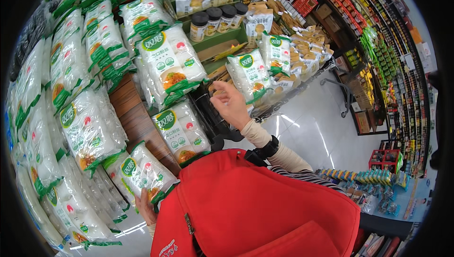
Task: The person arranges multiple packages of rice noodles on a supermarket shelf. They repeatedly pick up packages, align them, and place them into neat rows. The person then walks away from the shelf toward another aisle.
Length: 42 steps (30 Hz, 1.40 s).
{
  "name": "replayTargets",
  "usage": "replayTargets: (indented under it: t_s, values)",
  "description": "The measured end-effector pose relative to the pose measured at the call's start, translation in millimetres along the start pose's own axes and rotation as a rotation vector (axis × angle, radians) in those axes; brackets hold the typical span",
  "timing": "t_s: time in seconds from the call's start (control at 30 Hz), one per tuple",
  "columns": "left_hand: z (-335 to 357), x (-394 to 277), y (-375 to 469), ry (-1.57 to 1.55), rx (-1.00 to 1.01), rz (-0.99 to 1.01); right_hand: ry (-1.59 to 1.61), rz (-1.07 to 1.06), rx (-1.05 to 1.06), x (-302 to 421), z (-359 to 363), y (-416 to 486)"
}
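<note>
My left hand (144, 205) touches the lower edge of a clear-and-green plastic bag of white vermicelli (149, 172), which lies tilted at the front of the wooden display shelf (133, 110). Part of that hand is hidden, so its grip is unclear. Over the shelf's right side, my right hand (230, 103) has loosely bent fingers with nothing between them. Just right of it lies a smaller vermicelli bag (250, 74), and another small one (276, 53) sits beyond. A large bag (172, 62) leans to its left, with a further bag (182, 131) below.
Stacked vermicelli bags (88, 127) fill the left side. Black-lidded jars (198, 26) stand in a green display box (227, 46) at the back. Past a metal rack edge (301, 88), pale floor tiles (305, 126) run to a stocked shelf (408, 115).
</note>
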<state>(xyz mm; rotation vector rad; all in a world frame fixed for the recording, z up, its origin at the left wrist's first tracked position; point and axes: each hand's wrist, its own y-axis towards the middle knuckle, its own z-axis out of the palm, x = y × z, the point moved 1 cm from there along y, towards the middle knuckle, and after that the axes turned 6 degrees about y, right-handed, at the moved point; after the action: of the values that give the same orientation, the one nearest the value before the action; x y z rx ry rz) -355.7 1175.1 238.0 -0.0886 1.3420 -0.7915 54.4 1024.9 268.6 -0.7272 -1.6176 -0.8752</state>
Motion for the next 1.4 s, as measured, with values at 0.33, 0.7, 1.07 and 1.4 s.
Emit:
replayTargets:
  t_s: [0.33,0.7,1.07,1.4]
  values:
    - [6,29,9,0.531,-0.025,0.218,-0.668,-0.042,-0.430,-62,-147,11]
    - [2,37,11,0.414,0.203,0.298,-0.612,0.319,-0.090,-76,-174,40]
    - [-3,45,4,0.319,0.163,0.213,-0.312,0.560,0.013,-61,-172,49]
    - [-1,41,-3,0.498,0.099,0.373,0.300,0.572,-0.127,-30,-156,36]
